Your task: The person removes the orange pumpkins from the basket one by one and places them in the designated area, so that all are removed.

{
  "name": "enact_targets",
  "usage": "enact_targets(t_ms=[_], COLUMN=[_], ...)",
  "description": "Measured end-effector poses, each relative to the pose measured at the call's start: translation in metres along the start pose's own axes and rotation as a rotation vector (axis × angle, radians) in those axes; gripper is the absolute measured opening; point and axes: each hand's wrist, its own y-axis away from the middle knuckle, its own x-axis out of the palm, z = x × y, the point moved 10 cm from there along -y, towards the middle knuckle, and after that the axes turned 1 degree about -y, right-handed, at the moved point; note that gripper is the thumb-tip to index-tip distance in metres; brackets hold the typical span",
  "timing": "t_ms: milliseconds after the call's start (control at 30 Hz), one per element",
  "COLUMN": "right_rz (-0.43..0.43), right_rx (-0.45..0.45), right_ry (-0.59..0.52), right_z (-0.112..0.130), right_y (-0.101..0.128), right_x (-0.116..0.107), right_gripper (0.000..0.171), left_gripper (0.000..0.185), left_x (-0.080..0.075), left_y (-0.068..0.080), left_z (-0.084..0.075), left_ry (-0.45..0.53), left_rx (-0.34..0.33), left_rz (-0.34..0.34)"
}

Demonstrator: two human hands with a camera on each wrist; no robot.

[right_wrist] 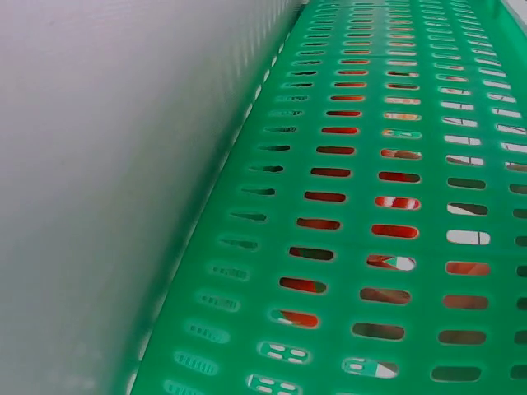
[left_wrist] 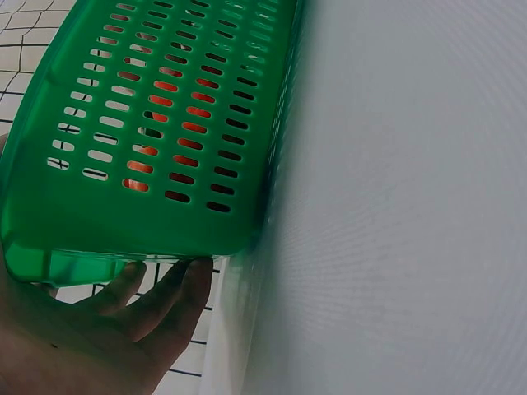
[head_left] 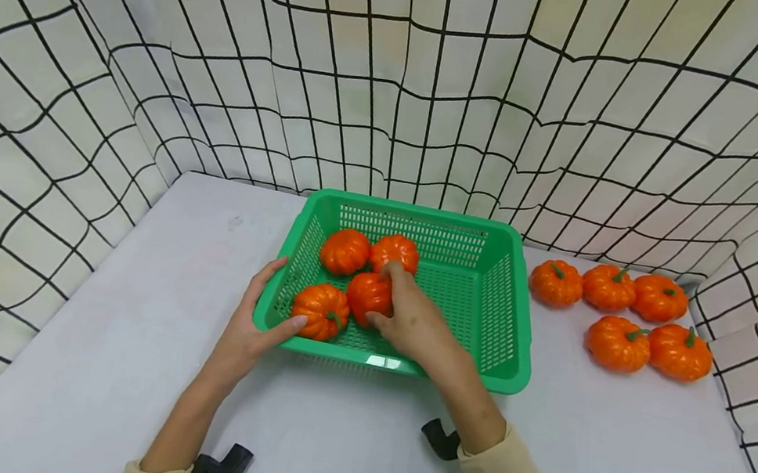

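A green slotted plastic basket (head_left: 434, 364) stands on the white table. My left hand (head_left: 255, 336) grips its near left corner, the thumb over the front rim and the fingers along the outer left wall; the left wrist view shows those fingers (left_wrist: 177, 309) against the green wall. Inside the basket, my right hand (head_left: 415, 316) holds a small orange pumpkin (head_left: 366, 296), its fingertips on the far side hidden. Three more pumpkins lie around it: one at the near left (head_left: 320, 310) and two toward the back wall. Through the slots of the basket wall (right_wrist: 342, 230) the right wrist view shows bits of orange.
To the right of the basket, several orange pumpkins (head_left: 617, 343) with green stems sit in two rows on the table (head_left: 353, 446). A black-lined net (head_left: 431, 101) over white sheeting encloses the back and sides. A dark curved piece (head_left: 221, 466) sits at each sleeve's cuff.
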Motion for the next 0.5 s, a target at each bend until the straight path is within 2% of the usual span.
enact_targets(t_ms=[133,367,500], right_rz=[-0.001,0.025,0.032], right_rx=[0.019,0.013,0.034], right_ry=[0.012,0.098,0.081], right_z=[-0.0025,-0.0033,-0.0054], right_y=[0.0008,0.0021,0.0023], right_x=[0.0000,0.0020,0.0020], right_gripper=[0.074,0.068,0.069], left_gripper=[0.084,0.084,0.084], left_x=[-0.0003,-0.0003,-0.0001], left_y=[0.0003,0.0006,0.0001], left_z=[0.0007,0.0014,0.0008], left_ry=[0.002,0.000,0.000], left_rx=[0.000,-0.003,0.000], left_rz=[-0.001,-0.005,-0.005])
